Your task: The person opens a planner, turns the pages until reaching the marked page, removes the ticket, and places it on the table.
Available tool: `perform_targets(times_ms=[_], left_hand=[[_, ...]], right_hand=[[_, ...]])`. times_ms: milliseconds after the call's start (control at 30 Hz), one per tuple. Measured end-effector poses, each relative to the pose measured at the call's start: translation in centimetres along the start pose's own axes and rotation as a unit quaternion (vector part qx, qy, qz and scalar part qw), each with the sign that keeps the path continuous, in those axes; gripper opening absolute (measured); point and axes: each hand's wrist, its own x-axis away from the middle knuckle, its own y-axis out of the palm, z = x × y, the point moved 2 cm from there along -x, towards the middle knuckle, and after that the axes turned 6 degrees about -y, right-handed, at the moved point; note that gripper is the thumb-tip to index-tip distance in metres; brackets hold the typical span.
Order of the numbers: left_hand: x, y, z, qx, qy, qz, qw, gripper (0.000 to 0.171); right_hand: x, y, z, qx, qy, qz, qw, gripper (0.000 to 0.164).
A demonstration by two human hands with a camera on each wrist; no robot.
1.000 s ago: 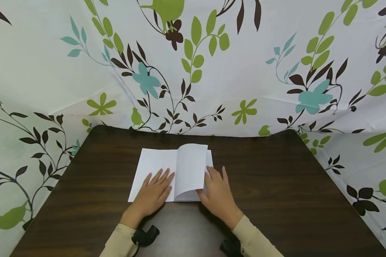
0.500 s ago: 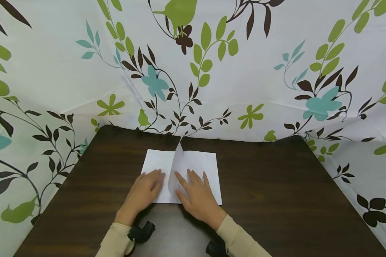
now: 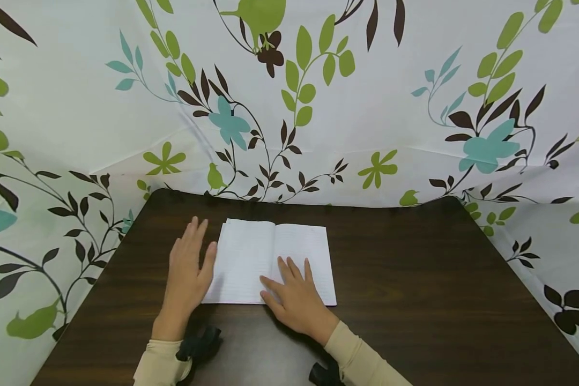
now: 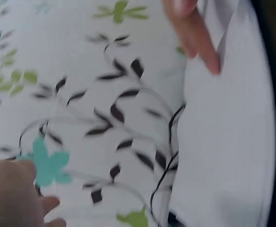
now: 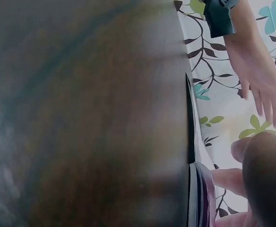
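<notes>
A white lined notebook [image 3: 248, 257] lies spread at its middle on the dark wooden table, both pages flat. My right hand [image 3: 296, 300] rests on the lower part of the right-hand page near the fold, fingers straight and spread. Just off the notebook's left edge is my left hand [image 3: 185, 273], raised with its fingers extended and holding nothing. In the left wrist view the page [image 4: 228, 132] fills the right side, with fingers of the right hand [image 4: 194, 35] on it. The right wrist view shows the notebook's page edges [image 5: 202, 194] beneath the right hand's fingers.
The dark wood table [image 3: 415, 289] extends around the notebook on all sides. Behind it hangs a white cloth [image 3: 366, 107] printed with leaves, flowers and birds. Black camera mounts [image 3: 200, 343] sit at both wrists, below beige sleeves [image 3: 366, 356].
A page that stood half turned now lies flat on the left side. My left hand has lifted off the left page and moved left; my right hand went from the right edge toward the fold.
</notes>
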Motion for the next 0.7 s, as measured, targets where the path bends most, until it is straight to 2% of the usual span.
perform_targets(times_ms=[67,133,267,433,700], left_hand=[[0.3,1.1,0.7,-0.020,0.034,-0.046,0.9982,0.058],[0.6,2.5,1.4,-0.039,0.059,-0.096,0.9929,0.060],[1.5,4.9,2.0,-0.053,0.083,-0.172,0.9802,0.059],[2.5,6.6,2.1,-0.061,0.087,-0.210,0.9718,0.053],[2.8,7.3,1.7,-0.076,0.057,-0.274,0.9570,0.051]], right_hand=[[0.0,0.0,0.0,0.003,-0.001,-0.007,1.000,0.049],[0.0,0.1,0.0,0.008,-0.002,-0.009,1.000,0.049],[0.2,0.3,0.1,0.012,-0.002,-0.009,1.000,0.049],[0.5,0.5,0.3,0.015,-0.004,-0.007,1.000,0.048],[1.1,0.1,0.5,0.014,-0.010,0.002,1.000,0.049]])
